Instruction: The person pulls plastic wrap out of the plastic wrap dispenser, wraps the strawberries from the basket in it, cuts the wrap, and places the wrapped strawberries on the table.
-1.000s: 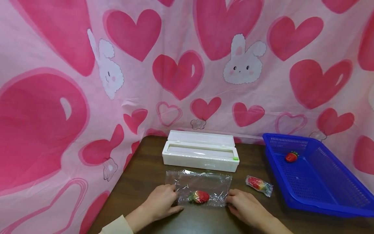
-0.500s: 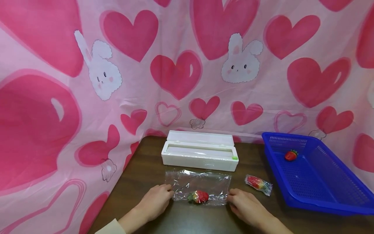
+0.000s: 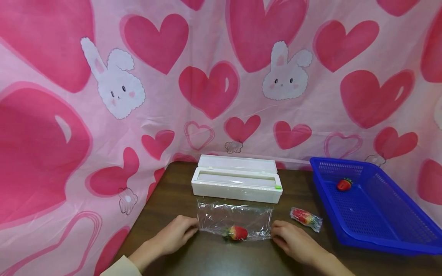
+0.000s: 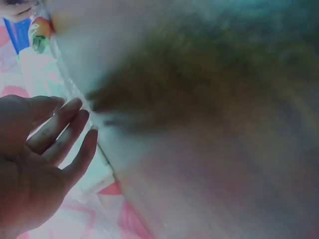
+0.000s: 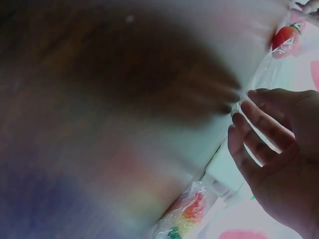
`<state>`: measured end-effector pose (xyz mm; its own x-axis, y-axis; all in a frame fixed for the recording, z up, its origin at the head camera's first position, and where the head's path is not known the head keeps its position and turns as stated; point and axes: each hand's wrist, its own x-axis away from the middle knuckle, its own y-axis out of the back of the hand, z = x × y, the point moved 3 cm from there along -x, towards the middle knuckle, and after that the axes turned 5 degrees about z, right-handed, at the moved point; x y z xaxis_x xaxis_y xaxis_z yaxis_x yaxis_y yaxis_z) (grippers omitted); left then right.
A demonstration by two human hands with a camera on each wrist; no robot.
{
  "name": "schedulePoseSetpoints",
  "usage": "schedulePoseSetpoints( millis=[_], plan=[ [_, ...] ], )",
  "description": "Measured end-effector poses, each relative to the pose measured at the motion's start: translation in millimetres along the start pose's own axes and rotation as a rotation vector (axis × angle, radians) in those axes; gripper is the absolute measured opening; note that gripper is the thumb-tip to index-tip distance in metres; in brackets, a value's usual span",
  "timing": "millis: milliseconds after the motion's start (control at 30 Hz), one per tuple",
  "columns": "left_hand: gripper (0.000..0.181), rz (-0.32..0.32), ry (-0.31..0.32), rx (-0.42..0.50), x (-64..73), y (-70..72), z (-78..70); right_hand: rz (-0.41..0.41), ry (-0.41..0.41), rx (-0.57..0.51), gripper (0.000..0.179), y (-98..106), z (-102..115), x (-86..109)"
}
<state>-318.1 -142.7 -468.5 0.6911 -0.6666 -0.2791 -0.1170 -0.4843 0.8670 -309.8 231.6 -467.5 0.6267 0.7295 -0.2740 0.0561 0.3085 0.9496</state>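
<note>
A sheet of clear plastic wrap (image 3: 214,215) lies on the table, with a red strawberry (image 3: 237,232) on its near edge, green leaves to the left. My left hand (image 3: 174,235) pinches the left near corner of the sheet between thumb and index finger; in the left wrist view its other fingers (image 4: 82,157) are spread loosely. At the opposite corner my right hand (image 3: 295,240) pinches the film with thumb and fingertips, seen also in the right wrist view. The near edge is drawn taut between both hands, beside the strawberry.
Behind the film stands a white wrap dispenser box (image 3: 236,193), lid raised, with a green cutter slider (image 3: 278,187). A wrapped strawberry (image 3: 305,217) lies right of my right hand. Farther right, a blue basket (image 3: 376,214) holds one bare strawberry (image 3: 343,184). A heart-patterned cloth (image 3: 207,88) hangs behind.
My left hand has shifted left to the film's corner and now pinches it. My right hand has edged slightly right. The film's near edge is tighter; the strawberry has hardly moved.
</note>
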Motion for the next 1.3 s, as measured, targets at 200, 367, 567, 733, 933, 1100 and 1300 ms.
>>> schedulePoseSetpoints(
  millis=[200,367,567,733,933,1100,1300],
  plan=[
    [0.013,0.027,0.051,0.11,-4.3,6.1,6.6,0.021,-0.025,-0.202,0.014,4.0,-11.8,-2.4],
    [0.013,0.044,0.108,0.13,-7.9,6.1,14.2,0.095,-0.12,-0.392,0.009,8.3,-22.4,-4.6],
    [0.014,0.052,0.124,0.128,-12.6,5.9,15.9,0.15,-0.201,-0.677,0.008,2.7,-33.0,-5.2],
    [0.015,0.056,0.136,0.103,-18.1,8.9,16.8,0.173,-0.307,-0.839,0.013,-3.1,-41.3,-7.4],
    [0.014,0.062,0.136,0.056,-26.5,11.2,19.5,0.154,-0.355,-0.834,0.015,-4.9,-44.7,-11.0],
    [0.012,0.09,0.157,0.073,-30.8,10.4,23.2,0.133,-0.379,-0.769,0.013,-4.5,-42.5,-15.4],
    [0.012,0.056,0.211,0.053,-26.6,12.7,29.3,0.078,-0.42,-0.648,0.017,0.1,-35.8,-16.0]
  ],
)
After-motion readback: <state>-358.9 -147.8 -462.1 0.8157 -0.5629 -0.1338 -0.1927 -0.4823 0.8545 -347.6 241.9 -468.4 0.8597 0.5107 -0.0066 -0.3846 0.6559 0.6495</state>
